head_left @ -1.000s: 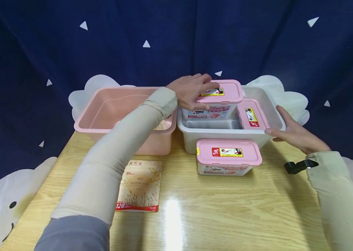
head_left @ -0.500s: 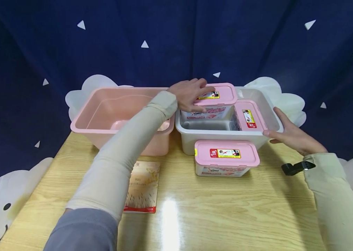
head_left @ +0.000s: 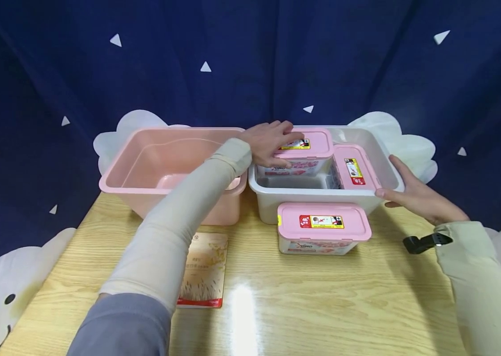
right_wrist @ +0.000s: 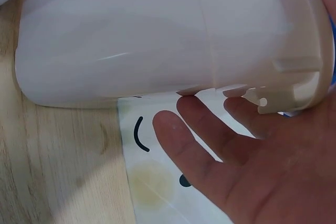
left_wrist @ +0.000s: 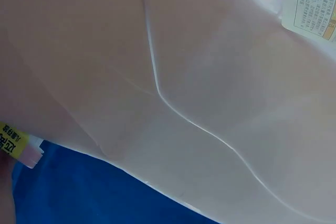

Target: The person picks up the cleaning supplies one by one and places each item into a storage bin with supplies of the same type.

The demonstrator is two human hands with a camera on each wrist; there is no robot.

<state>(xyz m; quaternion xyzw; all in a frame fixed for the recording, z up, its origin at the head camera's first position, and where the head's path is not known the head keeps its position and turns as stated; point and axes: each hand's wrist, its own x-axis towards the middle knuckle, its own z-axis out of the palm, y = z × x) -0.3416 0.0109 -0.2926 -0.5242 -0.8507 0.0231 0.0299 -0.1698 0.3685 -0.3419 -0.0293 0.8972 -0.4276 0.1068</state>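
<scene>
In the head view my left hand point(head_left: 268, 143) grips a white laundry tub point(head_left: 304, 168) with a pink lid from above, its thumb on the near side. The tub is partly inside the white bin point(head_left: 317, 198), toward the left and back; its base is hidden. A second pink-lidded tub point(head_left: 356, 170) lies inside along the right. My right hand point(head_left: 426, 198) holds the bin's right front corner, thumb at the rim; in the right wrist view its fingers point(right_wrist: 199, 124) touch the outer wall point(right_wrist: 131, 40). In the left wrist view the held tub's yellow label point(left_wrist: 13, 142) shows.
A third tub point(head_left: 323, 222) stands on the wooden table point(head_left: 321, 306) before the white bin. The pink bin point(head_left: 161, 153) stands close at left, with a packet point(left_wrist: 310, 9) inside. A beige packet point(head_left: 203, 272) lies in front. Behind hangs a blue curtain point(head_left: 232, 29).
My left hand has lowered the tub further into the white bin and shifted it slightly left. My right hand stays on the bin's corner. The head view has shifted a little.
</scene>
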